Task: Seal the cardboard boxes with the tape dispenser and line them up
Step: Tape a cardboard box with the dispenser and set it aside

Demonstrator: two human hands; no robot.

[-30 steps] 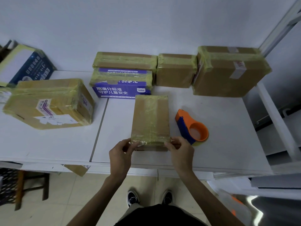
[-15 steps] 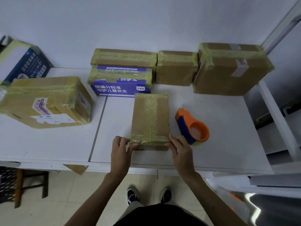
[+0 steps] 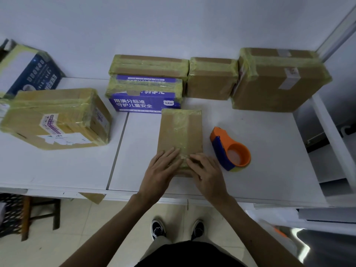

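Both my hands lie flat on the near end of the small box (image 3: 180, 132), fingers straight and spread, nothing gripped. My left hand (image 3: 161, 170) presses the near left corner and my right hand (image 3: 207, 174) the near right, fingertips almost meeting over the strip of yellowish tape that runs down the middle of the lid. The box sits lengthwise on the white table (image 3: 269, 166), its far end just in front of the purple box (image 3: 144, 102). The tape dispenser (image 3: 229, 149) rests on its side just to the right of it, untouched.

I judge this one sealed, or nearly so, and what I am doing is smoothing the tape end down over the edge. It looks small and flat, so probably light, with stiff cardboard walls that won't give under a firm press. The taped band is glossy and likely slippery, so I would take hold on the bare cardboard of the two long sides, a hand on each, not on the tape.

Along the wall stand more taped boxes: a flat box (image 3: 148, 66) on the purple one, a middle box (image 3: 212, 79) and a big box (image 3: 277, 81) to the right. That row is where this one should go.
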